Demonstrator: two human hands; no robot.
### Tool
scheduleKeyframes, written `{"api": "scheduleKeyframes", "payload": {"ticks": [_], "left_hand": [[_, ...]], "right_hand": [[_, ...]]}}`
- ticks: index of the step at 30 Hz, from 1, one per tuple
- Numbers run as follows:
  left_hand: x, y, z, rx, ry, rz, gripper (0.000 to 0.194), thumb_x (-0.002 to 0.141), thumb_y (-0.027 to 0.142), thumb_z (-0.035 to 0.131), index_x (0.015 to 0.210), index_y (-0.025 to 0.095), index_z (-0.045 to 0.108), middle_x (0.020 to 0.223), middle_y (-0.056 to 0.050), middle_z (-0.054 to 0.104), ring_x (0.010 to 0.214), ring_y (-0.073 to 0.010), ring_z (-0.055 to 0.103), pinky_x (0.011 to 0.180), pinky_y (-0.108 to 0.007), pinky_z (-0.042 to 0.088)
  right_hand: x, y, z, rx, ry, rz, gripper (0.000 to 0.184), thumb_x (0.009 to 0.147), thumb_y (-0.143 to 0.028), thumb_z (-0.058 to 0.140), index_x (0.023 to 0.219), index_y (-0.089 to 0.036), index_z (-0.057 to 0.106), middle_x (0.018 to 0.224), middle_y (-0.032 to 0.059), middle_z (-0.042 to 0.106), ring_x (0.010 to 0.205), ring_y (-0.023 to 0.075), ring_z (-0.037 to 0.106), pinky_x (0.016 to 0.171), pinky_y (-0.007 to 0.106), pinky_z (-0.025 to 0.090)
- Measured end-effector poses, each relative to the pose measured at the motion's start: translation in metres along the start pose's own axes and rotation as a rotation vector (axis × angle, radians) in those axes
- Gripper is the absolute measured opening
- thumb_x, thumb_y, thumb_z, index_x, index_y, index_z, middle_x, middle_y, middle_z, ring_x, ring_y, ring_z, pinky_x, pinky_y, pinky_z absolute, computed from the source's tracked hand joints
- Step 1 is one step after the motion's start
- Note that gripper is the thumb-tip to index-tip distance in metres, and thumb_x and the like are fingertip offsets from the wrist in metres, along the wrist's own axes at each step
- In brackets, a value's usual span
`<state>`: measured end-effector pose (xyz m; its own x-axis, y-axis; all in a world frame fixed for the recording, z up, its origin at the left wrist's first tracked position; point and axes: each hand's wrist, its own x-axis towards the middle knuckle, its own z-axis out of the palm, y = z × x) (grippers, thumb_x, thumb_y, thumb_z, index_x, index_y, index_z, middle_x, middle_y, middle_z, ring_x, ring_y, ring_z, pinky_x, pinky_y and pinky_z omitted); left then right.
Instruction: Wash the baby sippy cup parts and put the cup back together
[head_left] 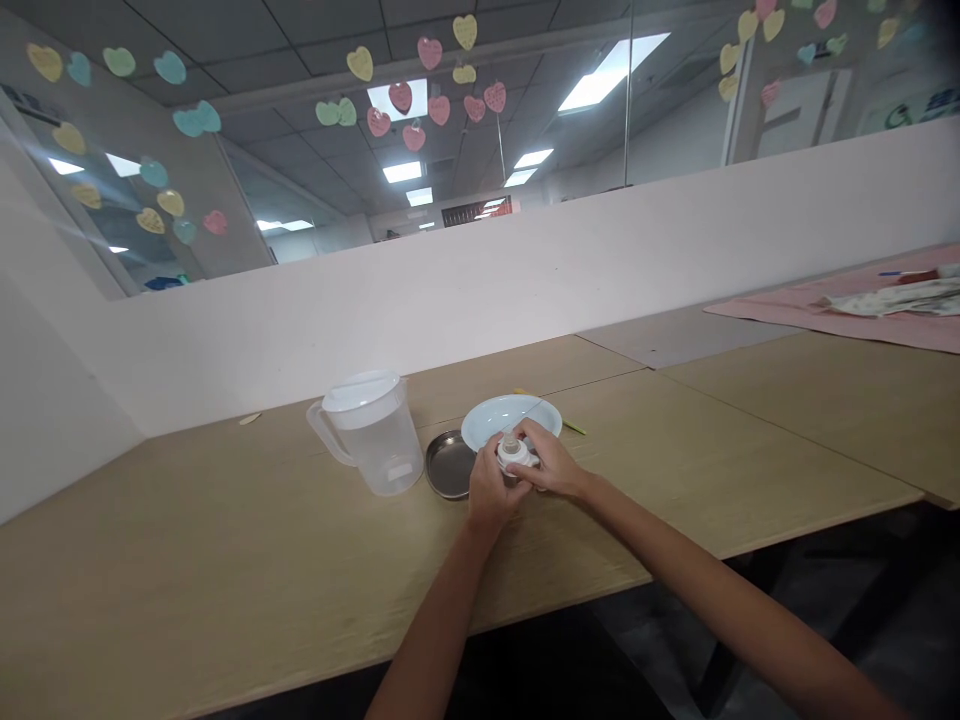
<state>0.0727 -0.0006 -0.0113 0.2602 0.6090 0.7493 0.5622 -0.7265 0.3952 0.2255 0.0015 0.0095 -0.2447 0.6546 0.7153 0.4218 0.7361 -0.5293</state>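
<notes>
Both of my hands meet over the wooden table (225,580) around a small baby bottle (514,453) with a clear teat and white collar. My left hand (489,493) wraps the bottle's lower body, which is hidden. My right hand (546,462) grips the white collar at the top, fingers curled round it. Just behind the hands lies a pale blue bowl (499,415). A small round metal dish (447,465) sits to the left of my left hand. A clear plastic jug (373,431) with a white lid stands further left.
A thin yellow-green stick (574,427) lies beside the bowl. A white partition wall (525,270) runs behind the table. At the far right a pink cloth (847,310) carries some crumpled fabric. The table's front edge drops to a dark floor.
</notes>
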Motion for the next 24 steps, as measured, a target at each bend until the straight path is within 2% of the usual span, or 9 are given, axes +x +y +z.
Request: {"api": "scheduleKeyframes", "payload": {"ticks": [4,7,15,20,24], "left_hand": [[0.002,0.000,0.000,-0.032,0.011,0.001,0.061,0.071,0.030,0.062,0.125,0.014,0.040,0.113,-0.014,0.059,0.105,-0.0256,0.057,0.090,-0.040,0.045],[0.003,0.002,0.001,-0.040,0.037,0.000,0.059,0.071,0.032,0.063,0.123,0.014,0.041,0.112,-0.013,0.059,0.104,-0.0252,0.057,0.088,-0.040,0.046],[0.002,0.002,0.003,-0.022,0.052,-0.005,0.060,0.071,0.033,0.064,0.122,0.014,0.042,0.113,-0.014,0.060,0.104,-0.0254,0.058,0.088,-0.039,0.047],[0.003,0.001,0.002,-0.028,0.050,-0.012,0.060,0.072,0.036,0.064,0.123,0.014,0.042,0.111,-0.014,0.060,0.102,-0.0249,0.058,0.087,-0.039,0.047],[0.003,-0.001,0.001,-0.058,0.019,-0.025,0.059,0.073,0.037,0.063,0.122,0.014,0.042,0.113,-0.014,0.059,0.104,-0.0249,0.058,0.087,-0.039,0.047]], "right_hand": [[0.003,-0.003,-0.002,0.274,-0.036,0.158,0.035,0.069,-0.043,0.066,0.087,-0.020,0.048,0.081,-0.0010,0.052,0.075,0.0150,0.048,0.069,0.026,0.040],[0.005,-0.005,-0.006,0.365,-0.042,0.202,0.034,0.065,-0.041,0.070,0.083,-0.019,0.050,0.081,-0.0017,0.052,0.076,0.0149,0.049,0.071,0.026,0.040],[0.007,-0.006,-0.011,0.363,-0.038,0.208,0.032,0.062,-0.039,0.071,0.082,-0.018,0.057,0.083,0.0001,0.058,0.083,0.0182,0.054,0.077,0.030,0.041],[0.007,-0.001,-0.013,0.367,-0.028,0.195,0.033,0.063,-0.038,0.072,0.089,-0.020,0.063,0.100,0.0040,0.062,0.097,0.0215,0.055,0.090,0.036,0.039],[0.008,0.003,-0.014,0.374,-0.048,0.190,0.032,0.065,-0.040,0.071,0.090,-0.021,0.066,0.105,0.0049,0.063,0.101,0.0223,0.056,0.094,0.038,0.039]]}}
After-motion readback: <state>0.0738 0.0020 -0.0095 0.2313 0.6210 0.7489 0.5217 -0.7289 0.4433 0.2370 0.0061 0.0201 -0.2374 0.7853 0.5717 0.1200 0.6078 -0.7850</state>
